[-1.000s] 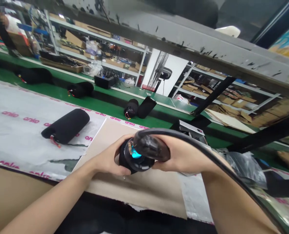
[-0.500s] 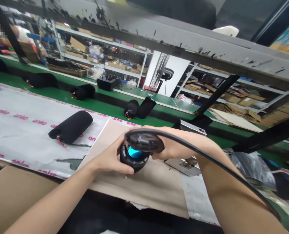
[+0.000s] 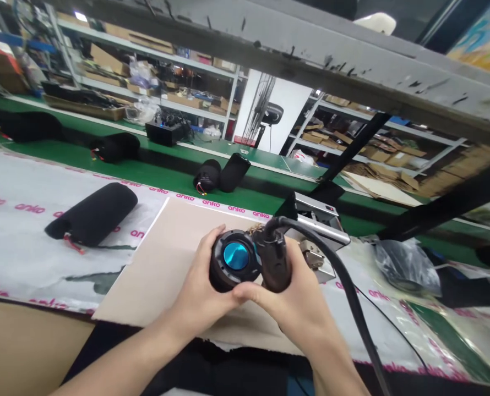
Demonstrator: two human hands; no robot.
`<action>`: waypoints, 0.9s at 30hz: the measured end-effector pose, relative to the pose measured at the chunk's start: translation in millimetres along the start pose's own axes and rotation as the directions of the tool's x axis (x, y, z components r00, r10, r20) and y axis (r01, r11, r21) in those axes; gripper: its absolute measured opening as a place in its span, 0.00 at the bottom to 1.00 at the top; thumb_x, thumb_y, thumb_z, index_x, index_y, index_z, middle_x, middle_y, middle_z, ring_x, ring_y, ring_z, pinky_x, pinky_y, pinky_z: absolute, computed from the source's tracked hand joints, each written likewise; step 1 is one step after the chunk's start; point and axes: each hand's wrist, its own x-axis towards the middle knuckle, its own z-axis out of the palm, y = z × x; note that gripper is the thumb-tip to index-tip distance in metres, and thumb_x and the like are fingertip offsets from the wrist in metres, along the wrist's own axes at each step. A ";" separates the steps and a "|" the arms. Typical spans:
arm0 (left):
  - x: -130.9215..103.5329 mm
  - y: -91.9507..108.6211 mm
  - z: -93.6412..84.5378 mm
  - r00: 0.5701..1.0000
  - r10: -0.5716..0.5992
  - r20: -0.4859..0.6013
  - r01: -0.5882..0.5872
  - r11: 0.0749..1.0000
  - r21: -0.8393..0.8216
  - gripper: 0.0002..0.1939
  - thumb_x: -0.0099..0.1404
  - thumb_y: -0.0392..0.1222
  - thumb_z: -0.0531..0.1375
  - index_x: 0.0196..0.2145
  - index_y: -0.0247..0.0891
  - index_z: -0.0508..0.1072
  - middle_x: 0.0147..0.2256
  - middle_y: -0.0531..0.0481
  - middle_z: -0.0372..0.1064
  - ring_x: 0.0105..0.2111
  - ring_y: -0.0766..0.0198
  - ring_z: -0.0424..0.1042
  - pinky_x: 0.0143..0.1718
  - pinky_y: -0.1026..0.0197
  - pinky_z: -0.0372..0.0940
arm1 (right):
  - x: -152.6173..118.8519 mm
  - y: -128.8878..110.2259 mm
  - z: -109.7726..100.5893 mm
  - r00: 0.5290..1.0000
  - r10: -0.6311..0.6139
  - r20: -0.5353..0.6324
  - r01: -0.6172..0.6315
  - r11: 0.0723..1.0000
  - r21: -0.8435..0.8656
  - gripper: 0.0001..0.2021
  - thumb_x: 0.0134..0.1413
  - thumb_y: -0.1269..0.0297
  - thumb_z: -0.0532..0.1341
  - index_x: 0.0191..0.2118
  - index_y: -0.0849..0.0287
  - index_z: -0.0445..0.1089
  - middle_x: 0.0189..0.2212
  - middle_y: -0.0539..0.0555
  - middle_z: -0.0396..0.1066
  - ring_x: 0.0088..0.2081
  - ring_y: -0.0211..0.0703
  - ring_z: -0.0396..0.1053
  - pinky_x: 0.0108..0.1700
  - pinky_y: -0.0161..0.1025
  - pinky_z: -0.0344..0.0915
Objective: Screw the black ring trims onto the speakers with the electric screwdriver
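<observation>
My left hand (image 3: 199, 280) is wrapped around a black cylindrical speaker (image 3: 224, 275), whose round end with a shiny blue centre faces up toward me. In my right hand (image 3: 294, 297) is a black corded electric screwdriver (image 3: 275, 264), held against the speaker's right side; its tip cannot be made out. The right thumb reaches across to the speaker's lower rim, touching the left thumb. Under both hands lies a tan cardboard sheet (image 3: 146, 275). Another black speaker body (image 3: 96, 214) with red wires lies on the white printed sheet to the left.
Several black speaker bodies (image 3: 234, 172) rest on the green belt (image 3: 166, 173) behind. A silver metal box (image 3: 321, 220) stands right of my hands, near a clear plastic bag (image 3: 408, 267). A grey beam (image 3: 294, 60) crosses overhead. The thick cable (image 3: 356, 308) runs down past my right forearm.
The electric screwdriver has swung from lying across the speaker's top to upright at its right side. The speaker's blue end is now more exposed. The view has shifted slightly right.
</observation>
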 end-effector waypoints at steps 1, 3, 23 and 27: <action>0.1 1.7 -1.0 1.000 -0.021 0.019 0.021 1.000 0.016 0.56 0.54 0.48 0.78 0.72 0.46 0.55 0.73 0.36 0.57 0.73 0.37 0.59 0.72 0.38 0.61 | 1.4 1.9 -0.7 1.000 -0.017 0.011 0.017 1.000 0.015 0.31 0.38 0.59 0.80 0.51 0.50 0.72 0.46 0.49 0.79 0.50 0.54 0.78 0.55 0.47 0.76; 1.5 7.0 -4.7 0.996 -0.060 0.068 0.058 0.998 0.018 0.58 0.55 0.45 0.77 0.74 0.45 0.50 0.73 0.35 0.57 0.73 0.37 0.60 0.71 0.37 0.62 | 4.8 6.1 -4.8 0.996 -0.076 0.043 0.073 0.995 0.062 0.34 0.41 0.57 0.81 0.55 0.49 0.71 0.52 0.50 0.78 0.55 0.55 0.76 0.60 0.49 0.75; 8.9 18.2 -14.0 0.977 -0.153 0.148 0.156 0.988 -0.007 0.54 0.48 0.47 0.81 0.67 0.45 0.61 0.69 0.37 0.63 0.70 0.34 0.63 0.68 0.42 0.65 | 21.2 19.8 -28.2 0.936 -0.216 0.276 0.154 0.961 0.229 0.40 0.42 0.63 0.84 0.60 0.47 0.69 0.62 0.53 0.72 0.65 0.55 0.70 0.69 0.51 0.68; 12.3 19.6 -18.3 0.972 -0.121 0.203 0.130 0.991 -0.030 0.54 0.48 0.46 0.81 0.66 0.47 0.61 0.70 0.39 0.61 0.70 0.36 0.63 0.68 0.44 0.67 | 16.8 20.4 -21.2 0.946 -0.157 0.283 0.104 0.975 0.195 0.38 0.43 0.62 0.83 0.59 0.47 0.69 0.60 0.53 0.74 0.63 0.57 0.71 0.68 0.54 0.70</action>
